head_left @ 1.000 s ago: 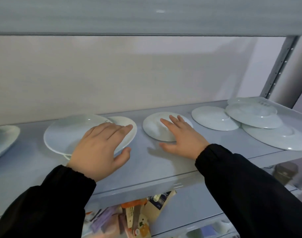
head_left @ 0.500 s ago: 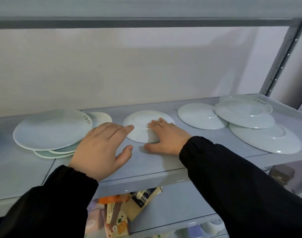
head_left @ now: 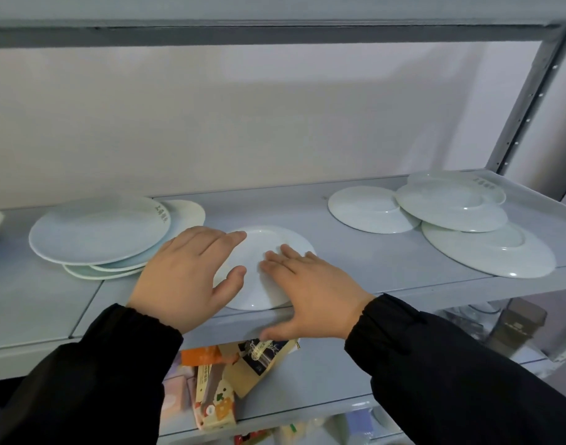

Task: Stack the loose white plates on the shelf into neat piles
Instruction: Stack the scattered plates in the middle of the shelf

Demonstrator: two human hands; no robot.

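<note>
The fingers (head_left: 277,258) of the right hand (head_left: 310,290) lie flat and spread on top of a small white plate (head_left: 265,268), pressing on it without curling around it, while the thumb hangs over the front edge of the shelf (head_left: 355,261). The left hand (head_left: 185,274) is also loose and open, palm down, its fingertips and thumb over the left part of the same plate (whether they actually touch it cannot be told). This plate sits upside down at the very front of the shelf, its near rim at the lip.

Just beside the left hand, further left, is an untidy pile of plates (head_left: 98,232), the top one large and overhanging the smaller ones beneath. Well apart on the right is another loose group: one upturned plate (head_left: 368,208) lying flat, a second plate (head_left: 452,207) overlapping its edge and resting on a printed plate (head_left: 468,184) behind it, and a large plate (head_left: 487,252) in front near the shelf's lip.

Both arms wear black sleeves (head_left: 452,364). On the lower shelf under the hands lie some coloured cartons (head_left: 214,399).
</note>
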